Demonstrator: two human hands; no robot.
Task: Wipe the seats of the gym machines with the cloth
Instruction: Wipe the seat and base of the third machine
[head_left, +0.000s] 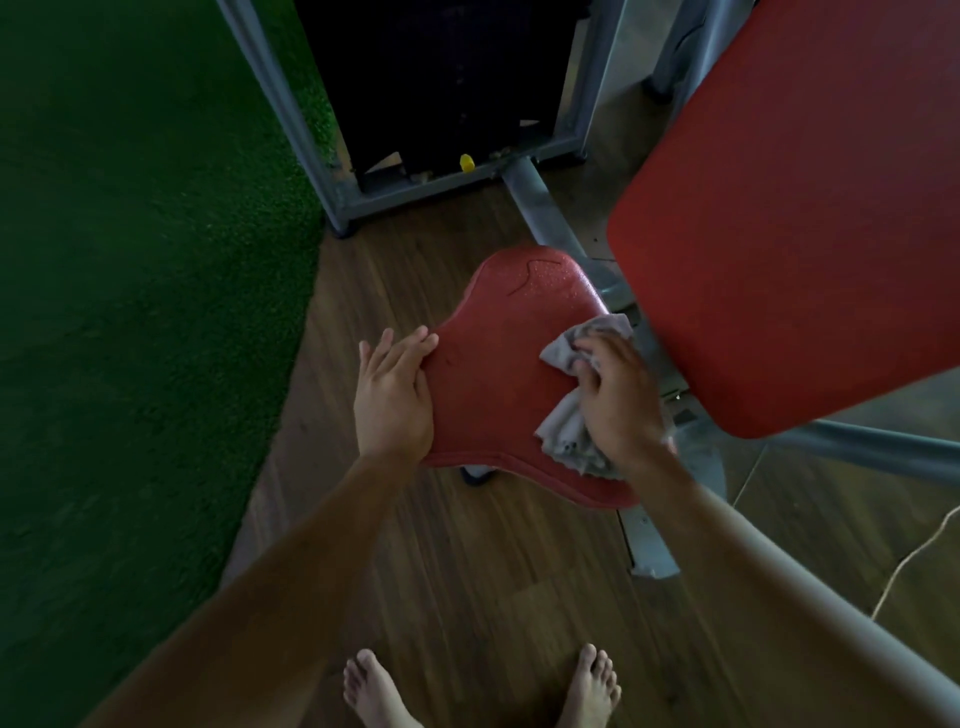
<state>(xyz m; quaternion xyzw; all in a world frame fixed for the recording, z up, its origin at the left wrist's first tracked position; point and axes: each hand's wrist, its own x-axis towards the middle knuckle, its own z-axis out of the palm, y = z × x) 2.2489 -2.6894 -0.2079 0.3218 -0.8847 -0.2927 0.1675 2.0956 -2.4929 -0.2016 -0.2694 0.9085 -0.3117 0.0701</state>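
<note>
Presses a crumpled grey cloth (566, 431) onto the right side of the red seat (493, 374) with the right hand (618, 400), fingers curled over the fabric and bunching it (soft, thin, ragged along its near hem). Lays the left hand (395, 395) flat against the seat's left edge, fingers straight and close together, gripping nothing. Finds the seat a saddle-shaped vinyl pad, pebbled, with a raised seam along its wide near edge and fine droplets on its narrower, rounded far end. Points that far end away from the bare feet (374, 686), long axis running near to far toward the grey steel frame (545, 213) beyond the seat. Finds a larger red back pad (789, 218), smooth and round-cornered, above and right of the seat. Finds wood-grain flooring (467, 561) beneath the seat, green artificial turf (130, 260) left of it, and a small yellow cap (467, 162) at the frame's foot beyond the seat.
</note>
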